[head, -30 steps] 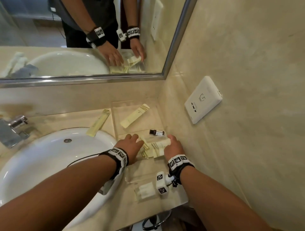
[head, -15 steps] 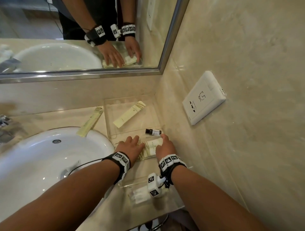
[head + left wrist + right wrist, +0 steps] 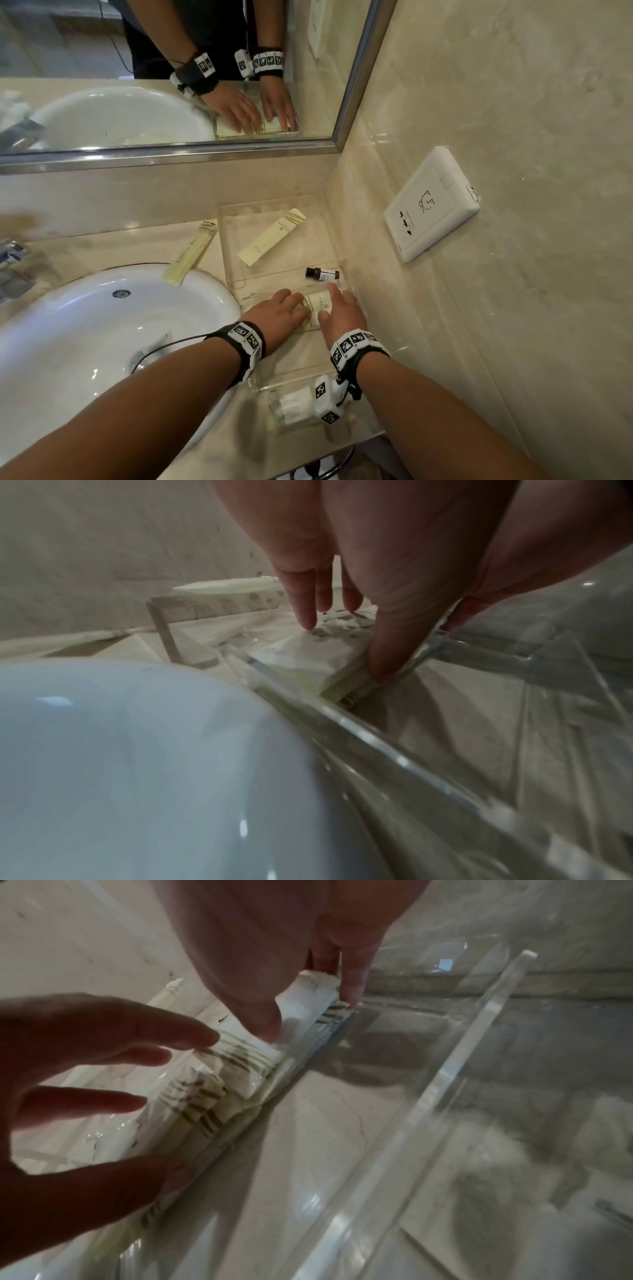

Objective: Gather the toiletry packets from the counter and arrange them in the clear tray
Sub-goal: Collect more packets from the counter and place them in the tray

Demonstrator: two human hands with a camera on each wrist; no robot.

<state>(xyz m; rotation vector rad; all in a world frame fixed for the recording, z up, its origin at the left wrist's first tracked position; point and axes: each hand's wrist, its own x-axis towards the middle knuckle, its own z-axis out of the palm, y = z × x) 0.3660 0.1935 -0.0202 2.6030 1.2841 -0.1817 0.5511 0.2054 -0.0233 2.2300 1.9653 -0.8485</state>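
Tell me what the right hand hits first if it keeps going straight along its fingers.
Most likely the small dark bottle, lying just beyond the right hand, whose fingers point at it. A clear tray divider may come first; depth is unclear.

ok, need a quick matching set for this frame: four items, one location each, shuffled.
Items:
1. small dark bottle
2. long packet
3. stack of packets
4. wall socket

Places:
A. on the counter, its near end over the sink rim
B. on the right wall
C. between both hands
D. in the clear tray, beside the right wall

Pairs: 1-D, 2-A, 3-C, 4-B
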